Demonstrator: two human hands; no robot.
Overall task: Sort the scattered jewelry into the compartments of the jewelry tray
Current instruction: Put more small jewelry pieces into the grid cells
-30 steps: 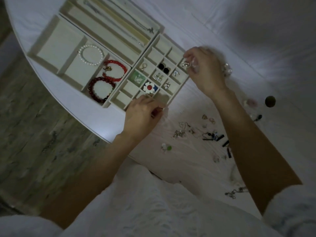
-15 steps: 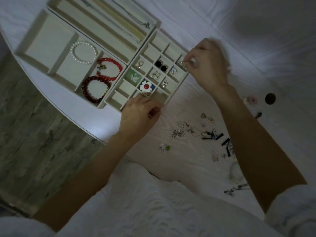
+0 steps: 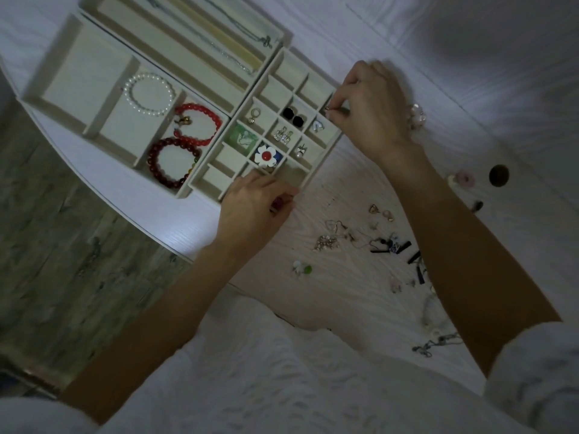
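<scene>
While the left hand (image 3: 250, 208) stays curled by the jewelry tray (image 3: 316, 180) near edge, grip contents unclear, the right hand (image 3: 372, 111) has lowered its pinched small piece (image 3: 329, 109) into a right-side compartment.

Head view is dim overall, with a cool grey-blue cast. The brightest patch lies on the counter (image 3: 175, 236) edge at lower left of the jewelry tray (image 3: 56, 98). A broad soft shadow darkens the upper right corner. Right hand (image 3: 372, 111) shows motion blur along its knuckles. Fine jewelry detail is soft and grainy. Wide-angle distortion bends the counter edge and stretches the forearms toward the frame borders.
</scene>
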